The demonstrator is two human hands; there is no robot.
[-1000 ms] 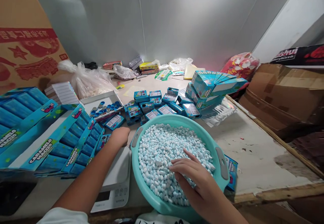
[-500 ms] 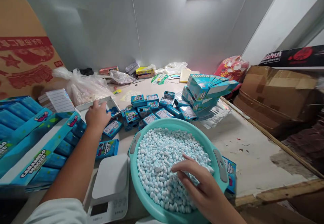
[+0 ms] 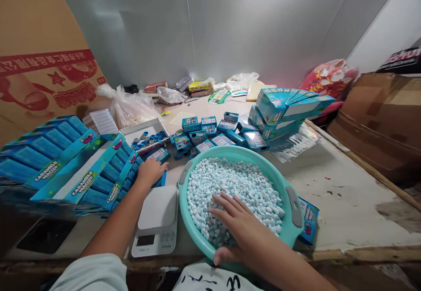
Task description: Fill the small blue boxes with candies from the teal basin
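Note:
My right hand (image 3: 238, 223) lies spread over the pale blue-and-white candies (image 3: 237, 185) that fill a teal plastic basin (image 3: 230, 151), with its thumb near the basin's front rim. My left hand (image 3: 150, 172) rests on a flat blue carton (image 3: 162, 179) to the left of the basin, just behind a white kitchen scale (image 3: 158, 220). Its fingers lie extended and hold nothing that I can see. Blue Caramelo Macizo display boxes (image 3: 79, 172) stand just left of that hand. Several small blue cartons (image 3: 197, 135) lie scattered beyond the basin.
A white tray (image 3: 144, 126) holds blue and silver bottle caps. A stack of blue cartons (image 3: 283, 106) rises at back right, and one carton (image 3: 309, 220) lies beside the basin. Plastic bags (image 3: 131, 109) and a printed cardboard box (image 3: 42, 76) stand behind; cardboard (image 3: 378, 115) lies beyond the table's right edge.
My left hand has come back from the tray of caps to the near side, beside the scale. My right hand has shifted toward the basin's front rim, fingers spread.

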